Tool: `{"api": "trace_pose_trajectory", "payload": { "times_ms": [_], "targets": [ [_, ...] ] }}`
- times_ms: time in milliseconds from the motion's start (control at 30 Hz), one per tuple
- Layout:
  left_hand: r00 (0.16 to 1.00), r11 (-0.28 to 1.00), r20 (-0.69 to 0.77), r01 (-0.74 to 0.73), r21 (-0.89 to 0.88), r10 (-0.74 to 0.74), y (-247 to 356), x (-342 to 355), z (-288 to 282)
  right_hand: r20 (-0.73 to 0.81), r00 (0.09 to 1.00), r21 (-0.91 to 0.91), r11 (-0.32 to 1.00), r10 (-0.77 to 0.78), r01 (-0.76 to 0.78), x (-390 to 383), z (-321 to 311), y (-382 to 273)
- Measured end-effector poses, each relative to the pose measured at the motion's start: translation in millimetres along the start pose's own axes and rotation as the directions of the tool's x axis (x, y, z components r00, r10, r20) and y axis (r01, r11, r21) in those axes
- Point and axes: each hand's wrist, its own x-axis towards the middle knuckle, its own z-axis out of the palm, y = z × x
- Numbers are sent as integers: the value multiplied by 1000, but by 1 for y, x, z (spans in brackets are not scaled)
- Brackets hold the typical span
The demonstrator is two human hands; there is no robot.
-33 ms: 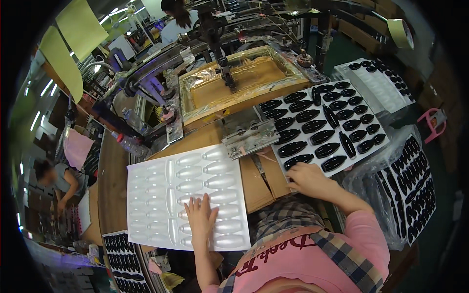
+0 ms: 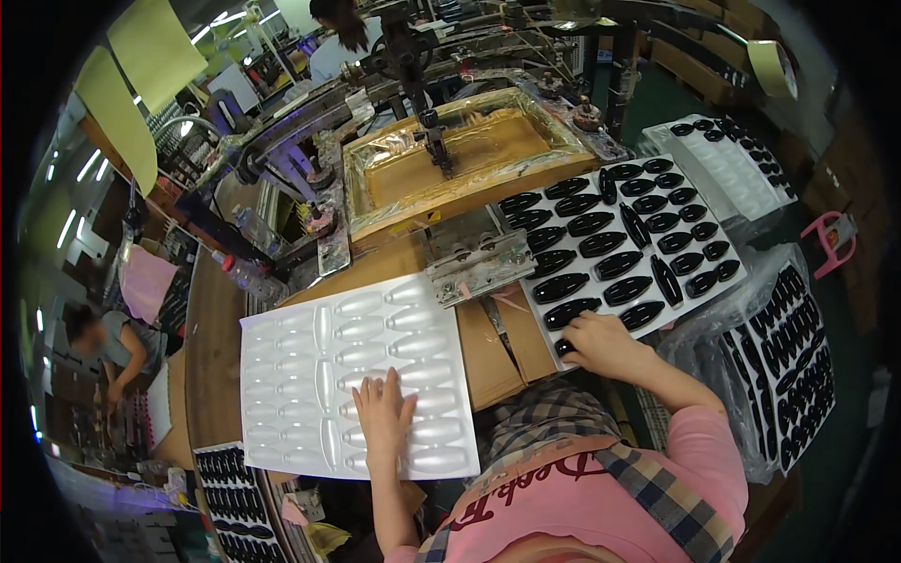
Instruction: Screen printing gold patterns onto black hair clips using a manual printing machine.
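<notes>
My left hand (image 2: pixel 383 419) rests with spread fingers on a white moulded plastic tray (image 2: pixel 361 340) of long oval hollows. No loose piece shows in these hollows. At the near left corner of a second white tray (image 2: pixel 694 302), filled with glossy black oval pieces (image 2: pixel 601 244), my right hand (image 2: pixel 601 344) bends its fingers down. Its fingertips are closed at a black piece (image 2: pixel 564 347), partly hidden under them. Between the trays is a metal fixture (image 2: pixel 481 261).
A gold-coloured framed screen (image 2: pixel 460 155) stands beyond the fixture. Plastic bottles (image 2: pixel 251 280) are at the left. More trays of black pieces (image 2: pixel 798 361) lie at the right, with a pink stool (image 2: pixel 830 244) behind. Another person (image 2: pixel 127 347) sits at far left.
My right hand has shifted slightly right, and the black piece at its fingertips now shows. The white tray under my left hand has moved slightly; that hand stays spread on it.
</notes>
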Motion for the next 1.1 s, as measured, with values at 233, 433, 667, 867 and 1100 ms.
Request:
{"api": "trace_pose_trajectory", "payload": {
  "times_ms": [233, 433, 667, 867, 1100],
  "targets": [
    [999, 999, -10, -36, -2, 36, 7, 28, -5, 215, 976, 178, 981, 39, -78, -8, -10, 33],
    [998, 998, -35, 45, -44, -47, 4, 17, -9, -50, 959, 489, 844, 279, -220, 19, -74, 37],
    [990, 994, -92, 105, -31, -107, -12, 28, -4, -316, 946, 443, 893, 70, 82, 102, -83, 50],
    [987, 975, -151, 15, -221, -49, -4, 58, 5, -134, 991, 446, 892, -18, 77, 167, -64, 30],
    [996, 918, -71, 17, -396, -49, -2, 79, 13, -256, 959, 453, 862, -119, 228, 163, -56, 30]
  ]
}}
